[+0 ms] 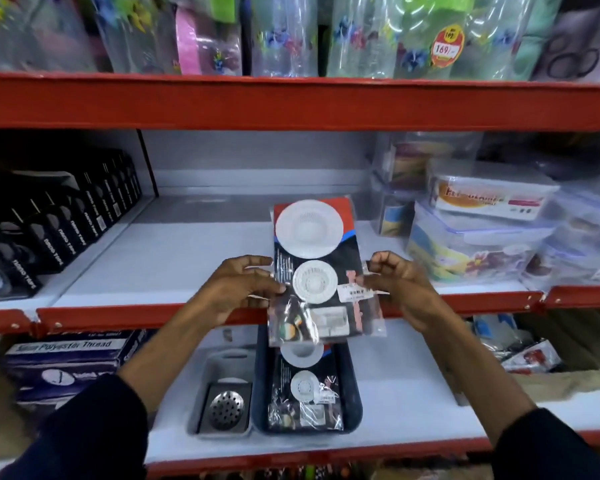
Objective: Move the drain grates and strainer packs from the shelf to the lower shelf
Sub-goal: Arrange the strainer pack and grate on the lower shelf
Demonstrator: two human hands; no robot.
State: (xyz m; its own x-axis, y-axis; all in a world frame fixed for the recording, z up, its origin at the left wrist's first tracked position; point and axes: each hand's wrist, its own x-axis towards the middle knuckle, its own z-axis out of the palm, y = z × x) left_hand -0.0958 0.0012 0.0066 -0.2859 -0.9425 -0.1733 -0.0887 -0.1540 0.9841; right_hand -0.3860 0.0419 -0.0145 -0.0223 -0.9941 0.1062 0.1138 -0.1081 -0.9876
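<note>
A strainer pack (317, 258), a clear bag with two white round strainers on a red and black card, is held over the front edge of the middle shelf (174, 258). My left hand (236, 289) pinches its left side and my right hand (395, 285) pinches its right side. On the lower shelf (413, 393) a dark blue tray (352, 386) holds another strainer pack (307, 389). Left of it, a grey tray (222, 362) holds a square steel drain grate (226, 408).
Black boxes (59, 223) line the middle shelf's left side; stacked clear food containers (482, 230) fill its right. Blue thread boxes (66, 358) sit at the lower left, loose packets (520, 348) at the lower right. Bagged bottles (291, 32) crowd the top shelf.
</note>
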